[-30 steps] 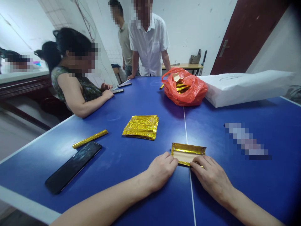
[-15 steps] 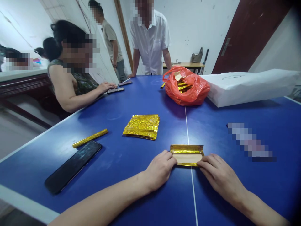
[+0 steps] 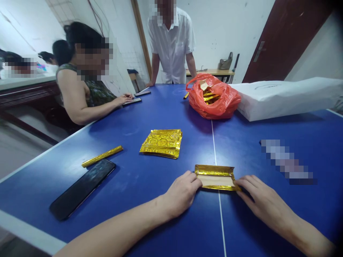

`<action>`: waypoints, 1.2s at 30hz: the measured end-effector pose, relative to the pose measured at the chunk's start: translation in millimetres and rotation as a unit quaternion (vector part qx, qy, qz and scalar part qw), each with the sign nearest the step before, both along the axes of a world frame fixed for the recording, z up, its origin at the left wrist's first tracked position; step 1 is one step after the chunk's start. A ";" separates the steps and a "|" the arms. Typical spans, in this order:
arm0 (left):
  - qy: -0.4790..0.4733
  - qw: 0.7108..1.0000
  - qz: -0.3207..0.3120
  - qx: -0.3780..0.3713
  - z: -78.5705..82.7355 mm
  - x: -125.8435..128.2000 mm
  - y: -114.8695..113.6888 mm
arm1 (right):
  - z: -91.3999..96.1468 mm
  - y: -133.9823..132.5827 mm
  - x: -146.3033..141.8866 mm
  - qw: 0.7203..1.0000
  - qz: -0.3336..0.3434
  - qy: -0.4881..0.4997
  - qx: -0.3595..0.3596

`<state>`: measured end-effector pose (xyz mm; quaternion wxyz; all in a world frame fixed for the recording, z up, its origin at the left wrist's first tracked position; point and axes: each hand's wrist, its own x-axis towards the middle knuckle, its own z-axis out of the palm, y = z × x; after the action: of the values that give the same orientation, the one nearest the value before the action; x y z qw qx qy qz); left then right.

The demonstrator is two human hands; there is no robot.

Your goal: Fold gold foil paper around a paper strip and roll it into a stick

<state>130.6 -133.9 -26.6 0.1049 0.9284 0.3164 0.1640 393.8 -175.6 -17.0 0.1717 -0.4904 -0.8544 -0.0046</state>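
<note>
Between my hands lies a gold foil paper box (image 3: 215, 179), partly folded, its pale inside facing up and its long gold sides raised. My left hand (image 3: 183, 191) is closed on the box's left end, thumb and fingers pinching the edge. At the right end, my right hand (image 3: 257, 194) pinches the near corner with its fingertips. A stack of flat gold foil sheets (image 3: 161, 144) rests beyond my left hand. Farther left, a thin gold tube (image 3: 102, 156) lies beside a black phone (image 3: 83, 189).
The blue table (image 3: 128, 228) has a white centre line. A red plastic bag (image 3: 214, 96) with gold pieces stands at the back, beside a long white package (image 3: 284, 98). A blurred-out object (image 3: 288, 160) lies right. One person (image 3: 80, 78) sits left; another (image 3: 171, 46) leans on the far edge.
My right hand has shifted slightly right, and the box's right end looks more spread out. My left hand stays in place. A standing person at the back left has gone from view.
</note>
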 end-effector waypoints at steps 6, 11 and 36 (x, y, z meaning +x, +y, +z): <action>-0.011 1.000 0.007 -0.003 -0.3 -0.3 -0.3 | -1.6 -2.8 -5.5 0.999 0.019 0.040 -0.011; -0.031 0.999 0.016 -0.010 -1.1 -0.7 -0.5 | -1.8 -2.9 -1.9 0.998 0.029 0.031 -0.044; -0.088 0.980 0.094 -0.149 8.5 5.2 0.2 | 2.5 6.7 5.4 0.988 -0.074 0.012 -0.131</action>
<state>135.8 -133.8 -18.1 0.2537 0.8505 0.4125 0.2054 399.1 -169.0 -14.5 0.1151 -0.5707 -0.8068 0.1009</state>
